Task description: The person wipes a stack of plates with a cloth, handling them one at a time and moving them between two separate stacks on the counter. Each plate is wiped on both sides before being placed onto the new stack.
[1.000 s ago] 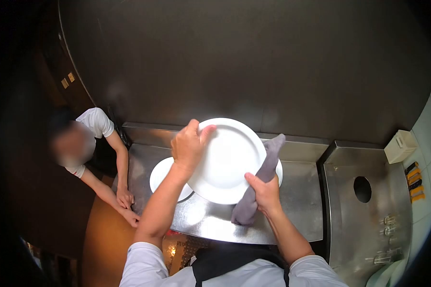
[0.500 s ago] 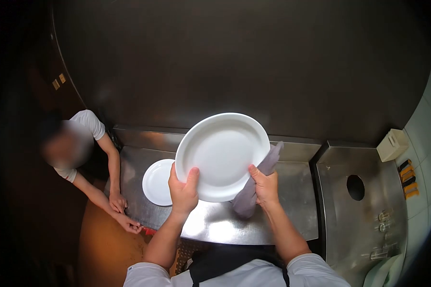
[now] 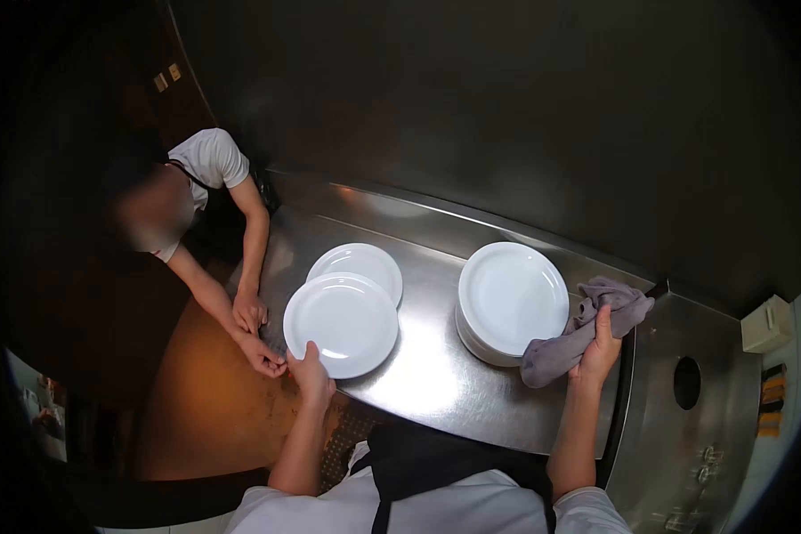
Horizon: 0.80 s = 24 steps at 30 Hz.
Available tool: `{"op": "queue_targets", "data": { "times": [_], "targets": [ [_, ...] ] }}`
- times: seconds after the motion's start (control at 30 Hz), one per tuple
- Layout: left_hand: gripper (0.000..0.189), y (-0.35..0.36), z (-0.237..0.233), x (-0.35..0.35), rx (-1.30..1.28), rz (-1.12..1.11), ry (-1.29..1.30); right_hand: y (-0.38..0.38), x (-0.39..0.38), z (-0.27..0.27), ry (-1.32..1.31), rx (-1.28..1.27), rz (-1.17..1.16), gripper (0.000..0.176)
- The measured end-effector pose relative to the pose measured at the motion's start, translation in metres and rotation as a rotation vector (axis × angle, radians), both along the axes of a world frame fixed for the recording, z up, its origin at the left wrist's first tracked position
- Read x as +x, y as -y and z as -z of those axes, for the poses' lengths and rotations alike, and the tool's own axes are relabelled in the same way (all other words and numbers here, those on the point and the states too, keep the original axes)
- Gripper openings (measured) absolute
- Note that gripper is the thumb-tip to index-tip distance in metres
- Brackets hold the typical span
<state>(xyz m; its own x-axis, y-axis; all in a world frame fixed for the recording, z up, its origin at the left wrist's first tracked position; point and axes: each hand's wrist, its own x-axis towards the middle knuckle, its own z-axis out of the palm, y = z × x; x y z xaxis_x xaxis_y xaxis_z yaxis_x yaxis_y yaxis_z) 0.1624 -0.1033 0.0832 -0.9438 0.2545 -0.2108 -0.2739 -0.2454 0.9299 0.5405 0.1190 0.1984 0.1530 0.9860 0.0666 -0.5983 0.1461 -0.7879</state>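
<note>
My left hand grips the near edge of a white plate, thumb on the rim. That plate overlaps another white plate lying behind it on the steel counter. Over at the right, my right hand is closed on a crumpled purple-grey cloth. The cloth touches or hangs just beside the near right edge of a stack of white plates.
Another person leans on the counter's left end, hands close to my left hand. A steel sink unit with a round hole stands at the right. Beyond it are a white box and yellow-black objects on the tiles.
My left hand has moved left with the plate and lowered it towards the other plate. My right hand has let go of the plate and moved right with the cloth. The view has turned, showing the stack.
</note>
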Motion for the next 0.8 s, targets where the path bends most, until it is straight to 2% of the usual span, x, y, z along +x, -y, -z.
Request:
{"op": "queue_targets", "data": {
  "times": [0.27, 0.37, 0.47, 0.57, 0.67, 0.8],
  "targets": [
    [0.042, -0.021, 0.020, -0.015, 0.063, -0.168, -0.024, 0.000, -0.002, 0.015, 0.022, 0.002, -0.007, 0.040],
    [0.047, -0.035, 0.019, -0.018, 0.001, -0.202, -0.009, 0.003, 0.003, 0.017, 0.007, 0.002, 0.015, 0.043],
    [0.050, -0.046, 0.017, -0.020, -0.116, -0.131, -0.032, 0.003, 0.008, 0.023, 0.020, 0.005, 0.014, 0.041],
    [0.051, -0.052, 0.024, -0.025, -0.125, 0.020, 0.079, 0.008, 0.006, 0.019, 0.028, -0.011, 0.008, 0.041],
    [0.044, -0.063, 0.027, -0.022, -0.150, 0.044, -0.026, 0.010, 0.008, 0.022, 0.055, -0.002, 0.023, 0.042],
    [0.040, -0.071, 0.036, -0.033, -0.224, 0.069, -0.045, 0.012, 0.010, 0.023, 0.072, -0.014, 0.049, 0.045]
  ]
}}
